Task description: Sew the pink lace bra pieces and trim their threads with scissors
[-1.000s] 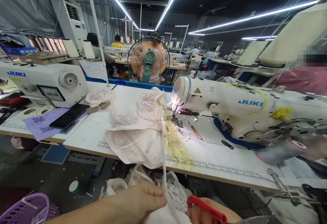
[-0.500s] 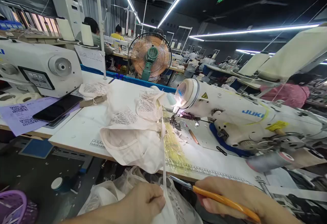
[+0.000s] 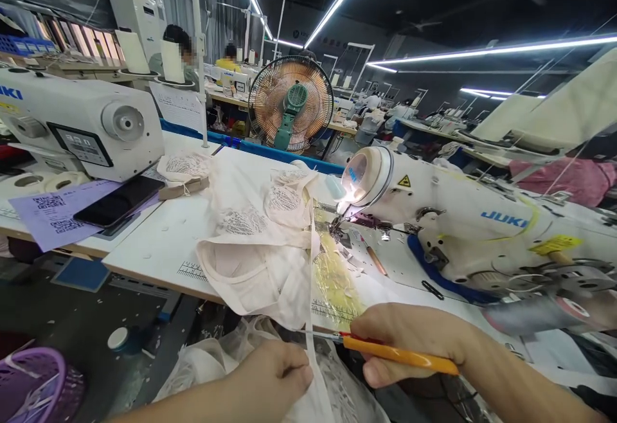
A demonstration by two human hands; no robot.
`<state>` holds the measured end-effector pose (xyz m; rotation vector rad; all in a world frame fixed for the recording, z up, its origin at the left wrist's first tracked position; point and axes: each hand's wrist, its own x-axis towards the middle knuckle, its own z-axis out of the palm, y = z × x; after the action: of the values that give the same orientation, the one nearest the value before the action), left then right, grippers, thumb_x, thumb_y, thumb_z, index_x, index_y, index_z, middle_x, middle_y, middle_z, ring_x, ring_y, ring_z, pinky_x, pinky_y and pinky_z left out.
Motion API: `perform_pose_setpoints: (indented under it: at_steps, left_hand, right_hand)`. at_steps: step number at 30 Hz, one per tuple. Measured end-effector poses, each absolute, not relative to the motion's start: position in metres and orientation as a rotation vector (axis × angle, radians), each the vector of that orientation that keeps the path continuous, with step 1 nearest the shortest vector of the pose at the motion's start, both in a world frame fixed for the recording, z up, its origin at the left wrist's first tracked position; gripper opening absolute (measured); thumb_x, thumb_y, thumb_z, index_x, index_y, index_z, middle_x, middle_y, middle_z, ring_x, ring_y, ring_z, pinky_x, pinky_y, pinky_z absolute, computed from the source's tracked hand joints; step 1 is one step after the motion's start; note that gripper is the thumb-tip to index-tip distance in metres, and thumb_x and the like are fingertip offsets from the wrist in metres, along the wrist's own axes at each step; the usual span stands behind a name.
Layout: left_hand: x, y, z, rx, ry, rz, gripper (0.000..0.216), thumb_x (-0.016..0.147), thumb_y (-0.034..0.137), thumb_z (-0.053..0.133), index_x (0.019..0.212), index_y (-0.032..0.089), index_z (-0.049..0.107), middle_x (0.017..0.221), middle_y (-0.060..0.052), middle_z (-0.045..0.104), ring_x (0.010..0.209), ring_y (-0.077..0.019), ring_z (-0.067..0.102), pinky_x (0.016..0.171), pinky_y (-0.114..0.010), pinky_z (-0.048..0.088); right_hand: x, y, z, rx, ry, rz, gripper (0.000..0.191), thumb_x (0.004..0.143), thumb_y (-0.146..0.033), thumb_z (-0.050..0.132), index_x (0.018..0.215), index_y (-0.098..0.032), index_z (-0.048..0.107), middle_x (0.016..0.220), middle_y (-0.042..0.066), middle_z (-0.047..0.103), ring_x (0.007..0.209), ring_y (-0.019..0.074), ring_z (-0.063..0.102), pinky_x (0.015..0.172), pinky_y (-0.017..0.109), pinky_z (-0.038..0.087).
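My left hand [image 3: 272, 381] is closed, pinching a narrow white strap [image 3: 314, 281] low in front of the table edge. The strap runs up to a white lace bra [image 3: 250, 269] lying on the sewing table. In my right hand [image 3: 405, 339] is a pair of scissors [image 3: 400, 353] with orange handles, gripped with bent fingers. Their metal blades point left and cross the strap just above my left fingers; whether the blades are closed I cannot tell. More white lace pieces [image 3: 193, 368] hang below the table, partly hidden by my left hand.
A white sewing machine [image 3: 463, 217] stands to the right with its lamp lit. Yellow film [image 3: 332, 275] covers part of the table [image 3: 149, 256]. At left are a phone [image 3: 120, 201], another sewing machine [image 3: 87, 121] and a purple basket [image 3: 38, 378]. A fan [image 3: 292, 101] stands behind.
My right hand has moved left and up with the scissors, bringing the blades across the strap. My left hand keeps its pinch. The view has shifted slightly.
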<state>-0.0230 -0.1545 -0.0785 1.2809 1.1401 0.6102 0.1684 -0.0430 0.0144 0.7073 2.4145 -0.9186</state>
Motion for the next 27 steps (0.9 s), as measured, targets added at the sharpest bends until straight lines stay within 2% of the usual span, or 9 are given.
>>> perform_pose_setpoints:
  at_steps: [6,10,14,16,18,20,23,25,27]
  left_hand:
    - [-0.023,-0.156,-0.082,1.207,1.137,0.628,0.034,0.076,0.045,0.047,0.056,0.022,0.031,0.056,0.007,0.026,0.054,-0.0106,0.025,0.051,-0.025,0.021]
    - [-0.024,-0.155,-0.077,1.315,1.182,0.604,0.035,0.076,0.041,0.047,0.054,0.022,0.028,0.057,0.006,0.027,0.056,-0.0112,0.027,0.053,-0.025,0.024]
    - [-0.029,-0.156,-0.07,1.506,1.196,0.743,0.032,0.081,0.04,0.043,0.057,0.02,0.035,0.063,0.002,0.039,0.063,-0.0146,0.039,0.06,-0.026,0.031]
    - [-0.031,-0.158,-0.066,1.584,1.19,0.822,0.033,0.084,0.04,0.041,0.058,0.019,0.04,0.066,0.0,0.043,0.065,-0.0157,0.043,0.063,-0.026,0.033]
    - [-0.034,-0.162,-0.063,1.609,1.194,0.884,0.034,0.087,0.039,0.04,0.06,0.018,0.045,0.068,-0.002,0.047,0.066,-0.0161,0.046,0.063,-0.026,0.035]
    - [-0.037,-0.168,-0.06,1.588,1.202,0.93,0.035,0.089,0.04,0.04,0.065,0.017,0.052,0.071,-0.004,0.052,0.069,-0.0172,0.049,0.065,-0.026,0.039]
    - [-0.046,-0.181,-0.052,1.584,1.252,0.984,0.035,0.089,0.041,0.042,0.07,0.017,0.059,0.075,-0.005,0.055,0.072,-0.0176,0.053,0.067,-0.025,0.042]
    - [-0.057,-0.193,-0.041,1.645,1.346,0.994,0.033,0.09,0.038,0.044,0.071,0.018,0.062,0.076,-0.005,0.056,0.071,-0.0167,0.054,0.067,-0.024,0.043]
    - [-0.072,-0.209,-0.025,1.727,1.464,0.996,0.029,0.09,0.033,0.046,0.073,0.018,0.065,0.077,-0.005,0.059,0.071,-0.0157,0.056,0.067,-0.022,0.044]
  right_hand:
    - [0.174,-0.045,0.01,0.789,2.43,-0.986,0.048,0.076,-0.064,0.046,0.056,-0.023,0.033,0.051,-0.007,0.029,0.047,0.011,0.024,0.044,0.025,0.018]
    - [0.183,-0.051,0.002,1.026,2.396,-1.207,0.054,0.068,-0.072,0.051,0.057,-0.023,0.032,0.053,-0.007,0.025,0.05,0.0109,0.022,0.044,0.025,0.017]
    - [0.18,-0.079,-0.011,1.053,2.55,-1.674,0.055,0.071,-0.076,0.046,0.072,-0.021,0.044,0.068,-0.001,0.045,0.06,0.0152,0.04,0.053,0.026,0.034]
    - [0.174,-0.099,-0.021,1.056,2.561,-1.912,0.057,0.065,-0.075,0.054,0.079,-0.02,0.048,0.08,0.003,0.051,0.07,0.0191,0.047,0.063,0.029,0.041]
    - [0.166,-0.119,-0.033,1.148,2.551,-2.002,0.053,0.058,-0.068,0.065,0.076,-0.021,0.049,0.08,0.002,0.052,0.072,0.02,0.049,0.065,0.029,0.043]
    - [0.159,-0.137,-0.043,1.3,2.611,-1.902,0.038,0.062,-0.053,0.07,0.076,-0.022,0.053,0.078,0.001,0.054,0.071,0.0195,0.049,0.065,0.028,0.044]
    - [0.151,-0.153,-0.054,1.432,2.766,-1.699,0.016,0.069,-0.034,0.064,0.076,-0.023,0.055,0.073,-0.001,0.052,0.065,0.0173,0.047,0.059,0.025,0.042]
    - [0.143,-0.158,-0.053,1.392,2.84,-1.675,0.011,0.07,-0.031,0.061,0.071,-0.022,0.054,0.066,-0.002,0.048,0.059,0.0154,0.042,0.054,0.025,0.039]
    - [0.129,-0.159,-0.045,1.275,2.869,-1.738,0.01,0.071,-0.03,0.06,0.07,-0.022,0.054,0.067,-0.002,0.049,0.06,0.0152,0.042,0.056,0.025,0.039]
